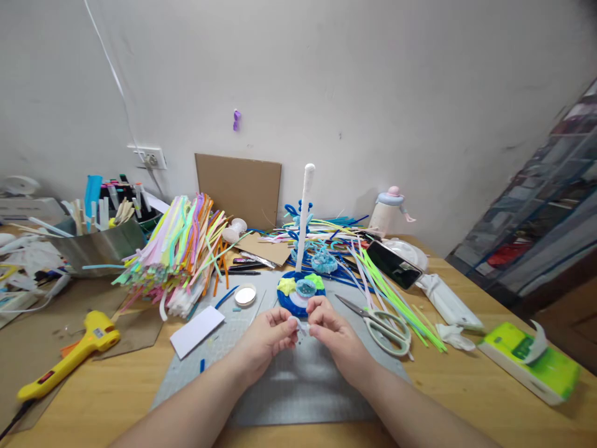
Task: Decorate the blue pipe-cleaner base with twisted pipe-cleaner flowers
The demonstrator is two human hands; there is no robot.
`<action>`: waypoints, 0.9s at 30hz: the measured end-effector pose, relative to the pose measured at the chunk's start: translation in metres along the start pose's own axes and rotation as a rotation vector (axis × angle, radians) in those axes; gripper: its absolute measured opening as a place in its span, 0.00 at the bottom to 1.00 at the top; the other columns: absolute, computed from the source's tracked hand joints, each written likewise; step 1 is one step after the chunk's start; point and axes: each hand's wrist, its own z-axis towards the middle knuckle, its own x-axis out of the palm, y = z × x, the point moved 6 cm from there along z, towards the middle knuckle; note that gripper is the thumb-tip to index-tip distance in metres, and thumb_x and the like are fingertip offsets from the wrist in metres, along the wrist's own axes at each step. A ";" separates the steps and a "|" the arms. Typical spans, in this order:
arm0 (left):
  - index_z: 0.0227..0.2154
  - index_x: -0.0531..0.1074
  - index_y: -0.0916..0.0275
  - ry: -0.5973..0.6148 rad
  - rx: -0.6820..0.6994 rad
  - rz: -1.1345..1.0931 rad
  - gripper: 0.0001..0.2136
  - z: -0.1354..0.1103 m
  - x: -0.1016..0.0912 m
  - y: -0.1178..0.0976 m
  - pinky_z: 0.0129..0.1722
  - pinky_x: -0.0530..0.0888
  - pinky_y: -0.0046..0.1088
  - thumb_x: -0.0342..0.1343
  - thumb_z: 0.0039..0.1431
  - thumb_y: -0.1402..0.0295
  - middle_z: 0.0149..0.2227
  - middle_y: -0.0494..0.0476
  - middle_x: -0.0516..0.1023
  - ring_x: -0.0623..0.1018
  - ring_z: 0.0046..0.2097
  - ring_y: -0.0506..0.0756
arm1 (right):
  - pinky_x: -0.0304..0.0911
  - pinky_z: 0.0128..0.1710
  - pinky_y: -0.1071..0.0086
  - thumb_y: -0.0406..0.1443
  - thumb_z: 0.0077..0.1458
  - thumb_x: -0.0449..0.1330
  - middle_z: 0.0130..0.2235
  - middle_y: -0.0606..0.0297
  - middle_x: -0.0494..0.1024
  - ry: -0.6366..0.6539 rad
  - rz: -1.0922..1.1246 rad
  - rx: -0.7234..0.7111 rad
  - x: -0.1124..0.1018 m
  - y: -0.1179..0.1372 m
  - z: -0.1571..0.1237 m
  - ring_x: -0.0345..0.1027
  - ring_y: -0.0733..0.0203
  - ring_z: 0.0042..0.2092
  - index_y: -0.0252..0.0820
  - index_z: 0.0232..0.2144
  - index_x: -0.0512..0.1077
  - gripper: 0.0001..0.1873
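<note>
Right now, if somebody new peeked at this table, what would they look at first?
Probably the big rainbow bundle of fuzzy sticks, left of the middle, and the tall white post rising from a blue base in the centre. Just in front of that, the left hand and right hand pinch a small white piece. The bright yellow glue gun lies far left.

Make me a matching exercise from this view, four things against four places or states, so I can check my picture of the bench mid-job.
1. small white piece
2. scissors
3. glue gun
4. white rod

A. standing upright at the blue base
B. yellow, left of the grey mat
C. lying right of the right hand
D. between the fingertips of both hands

Pairs: 1-D, 2-C, 3-B, 4-A
</note>
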 end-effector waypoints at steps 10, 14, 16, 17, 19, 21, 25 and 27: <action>0.22 0.65 0.64 -0.061 0.156 0.201 0.16 0.004 -0.001 -0.001 0.25 0.66 0.24 0.66 0.39 0.61 0.19 0.50 0.72 0.69 0.22 0.48 | 0.53 0.28 0.71 0.30 0.47 0.55 0.32 0.66 0.61 -0.093 -0.315 -0.121 0.007 0.005 -0.003 0.56 0.65 0.30 0.41 0.18 0.60 0.10; 0.24 0.69 0.63 -0.084 0.224 0.310 0.12 -0.001 0.001 -0.006 0.28 0.67 0.25 0.63 0.44 0.61 0.22 0.51 0.72 0.71 0.25 0.49 | 0.50 0.25 0.72 0.30 0.50 0.54 0.25 0.69 0.60 -0.132 -0.396 -0.117 0.004 0.005 -0.005 0.54 0.66 0.27 0.42 0.18 0.59 0.11; 0.26 0.71 0.62 -0.103 0.293 0.386 0.09 -0.005 0.001 -0.013 0.31 0.68 0.27 0.59 0.50 0.61 0.26 0.53 0.73 0.72 0.29 0.51 | 0.50 0.24 0.72 0.32 0.52 0.54 0.23 0.70 0.60 -0.132 -0.374 -0.055 0.001 0.000 -0.004 0.54 0.66 0.25 0.42 0.21 0.62 0.09; 0.26 0.72 0.62 -0.117 0.341 0.426 0.08 -0.006 0.000 -0.017 0.33 0.69 0.27 0.58 0.51 0.62 0.29 0.55 0.74 0.72 0.32 0.52 | 0.50 0.24 0.72 0.33 0.53 0.54 0.23 0.70 0.61 -0.126 -0.335 -0.015 0.000 -0.003 -0.003 0.54 0.66 0.25 0.42 0.23 0.63 0.08; 0.24 0.73 0.61 -0.141 0.419 0.469 0.06 -0.009 -0.002 -0.024 0.36 0.69 0.27 0.58 0.50 0.64 0.33 0.56 0.74 0.73 0.36 0.53 | 0.51 0.24 0.73 0.37 0.54 0.56 0.23 0.70 0.63 -0.112 -0.231 0.049 -0.001 -0.009 -0.002 0.56 0.67 0.25 0.41 0.26 0.65 0.07; 0.23 0.72 0.62 -0.144 0.422 0.443 0.05 -0.009 -0.004 -0.025 0.37 0.68 0.27 0.60 0.48 0.66 0.32 0.56 0.74 0.73 0.36 0.53 | 0.52 0.24 0.73 0.40 0.53 0.57 0.24 0.70 0.65 -0.099 -0.152 0.077 0.000 -0.011 -0.002 0.57 0.67 0.25 0.40 0.27 0.66 0.09; 0.29 0.72 0.63 -0.111 0.351 0.389 0.08 -0.008 -0.003 -0.022 0.35 0.69 0.27 0.61 0.47 0.66 0.29 0.53 0.74 0.72 0.33 0.52 | 0.51 0.21 0.75 0.41 0.55 0.55 0.21 0.73 0.63 -0.060 -0.080 0.116 0.004 -0.016 -0.004 0.55 0.70 0.21 0.40 0.31 0.66 0.10; 0.34 0.73 0.63 -0.097 0.373 0.461 0.09 -0.011 0.001 -0.024 0.37 0.69 0.28 0.60 0.49 0.66 0.31 0.55 0.74 0.73 0.35 0.52 | 0.52 0.20 0.75 0.41 0.57 0.53 0.20 0.74 0.62 -0.034 -0.057 0.118 0.006 -0.018 -0.006 0.55 0.70 0.20 0.40 0.32 0.65 0.10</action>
